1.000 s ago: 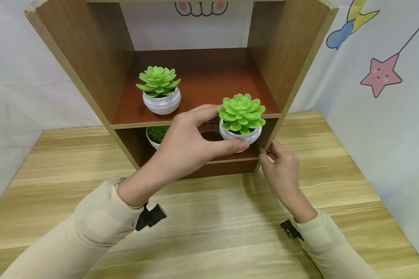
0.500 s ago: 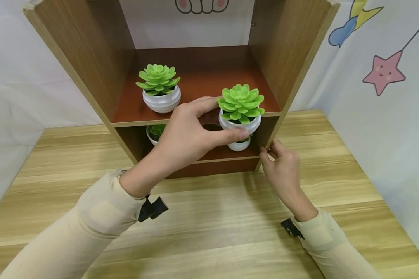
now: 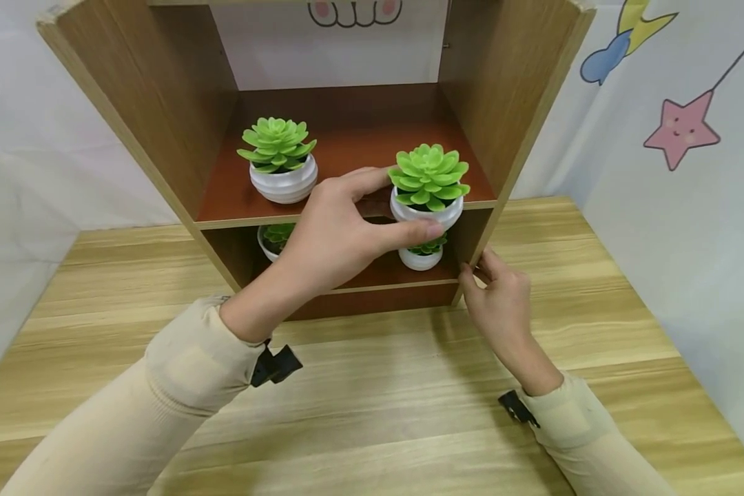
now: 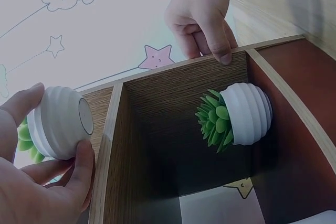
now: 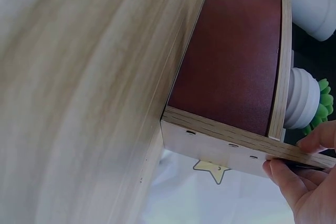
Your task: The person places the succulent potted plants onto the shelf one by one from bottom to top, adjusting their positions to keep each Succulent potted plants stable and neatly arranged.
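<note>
My left hand (image 3: 341, 231) grips a white ribbed pot with a bright green succulent (image 3: 429, 178), thumb in front and fingers behind. In the left wrist view this pot (image 4: 60, 121) is held in the air just outside the shelf's edge, its base showing. My right hand (image 3: 501, 306) pinches the front edge of the right side panel of the wooden shelf unit (image 3: 521, 117). A second potted succulent (image 3: 279, 160) sits at the left of the middle shelf. Below, another potted succulent (image 3: 421, 255) stands on the right of the lower shelf, partly covered by the held one.
At the lower shelf's left, one more potted plant (image 3: 275, 241) is partly hidden by my left hand. The shelf unit stands on a wood-grain table (image 3: 372, 406). White walls with cartoon prints, among them a pink star (image 3: 682, 131), lie behind and beside it.
My left hand has raised the potted succulent slightly, uncovering the plant on the lower shelf behind it. My right hand stays on the side panel.
</note>
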The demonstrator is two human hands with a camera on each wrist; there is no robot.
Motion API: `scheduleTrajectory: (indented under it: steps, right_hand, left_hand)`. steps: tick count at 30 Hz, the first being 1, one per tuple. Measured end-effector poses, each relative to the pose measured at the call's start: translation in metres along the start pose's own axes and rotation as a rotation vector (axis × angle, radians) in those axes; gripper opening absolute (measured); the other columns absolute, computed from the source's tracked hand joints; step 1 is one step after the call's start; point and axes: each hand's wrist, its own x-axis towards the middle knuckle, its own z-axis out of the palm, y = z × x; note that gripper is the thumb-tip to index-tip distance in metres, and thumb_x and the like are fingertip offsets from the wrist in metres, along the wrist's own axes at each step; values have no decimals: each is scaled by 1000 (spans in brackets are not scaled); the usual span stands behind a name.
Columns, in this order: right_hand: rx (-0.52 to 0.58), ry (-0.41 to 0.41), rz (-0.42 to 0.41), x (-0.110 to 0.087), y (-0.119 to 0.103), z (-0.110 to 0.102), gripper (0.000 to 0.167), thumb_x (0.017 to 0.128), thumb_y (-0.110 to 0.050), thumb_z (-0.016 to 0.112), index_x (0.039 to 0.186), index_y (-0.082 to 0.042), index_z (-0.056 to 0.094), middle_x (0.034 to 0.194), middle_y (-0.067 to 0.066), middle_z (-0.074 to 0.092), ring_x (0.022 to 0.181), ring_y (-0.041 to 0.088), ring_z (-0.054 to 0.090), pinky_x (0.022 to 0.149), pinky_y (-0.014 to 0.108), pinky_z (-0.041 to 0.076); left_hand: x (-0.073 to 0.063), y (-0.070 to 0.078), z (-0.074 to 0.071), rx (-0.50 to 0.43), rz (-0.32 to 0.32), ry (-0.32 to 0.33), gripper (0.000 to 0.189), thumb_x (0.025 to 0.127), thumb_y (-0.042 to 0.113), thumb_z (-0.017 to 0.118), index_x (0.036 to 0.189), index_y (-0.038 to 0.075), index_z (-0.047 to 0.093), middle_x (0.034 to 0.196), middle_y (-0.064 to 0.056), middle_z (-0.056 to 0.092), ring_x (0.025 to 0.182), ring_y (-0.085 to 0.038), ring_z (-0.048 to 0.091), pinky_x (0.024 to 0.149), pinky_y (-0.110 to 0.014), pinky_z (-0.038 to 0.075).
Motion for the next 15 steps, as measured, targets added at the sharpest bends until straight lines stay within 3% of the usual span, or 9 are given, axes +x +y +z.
scheduleTrajectory:
  steps: [9, 15]
  right_hand:
    - [-7, 0, -10, 0, 3, 2, 26, 82, 17, 61, 105, 8, 69, 102, 19, 70, 95, 29, 68, 81, 20, 51]
    - [0, 9, -5, 0, 4, 3, 25, 81, 16, 62, 104, 8, 69, 100, 18, 71, 94, 29, 69, 81, 21, 51]
  left_hand:
    - [6, 0, 0, 35, -6, 10, 56, 76, 35, 86, 126, 18, 67, 115, 11, 65, 102, -1, 61, 88, -25, 49]
    - [11, -2, 0, -3, -4, -1, 53, 78, 32, 85, 126, 16, 67, 113, 9, 67, 98, -4, 64, 85, -26, 51]
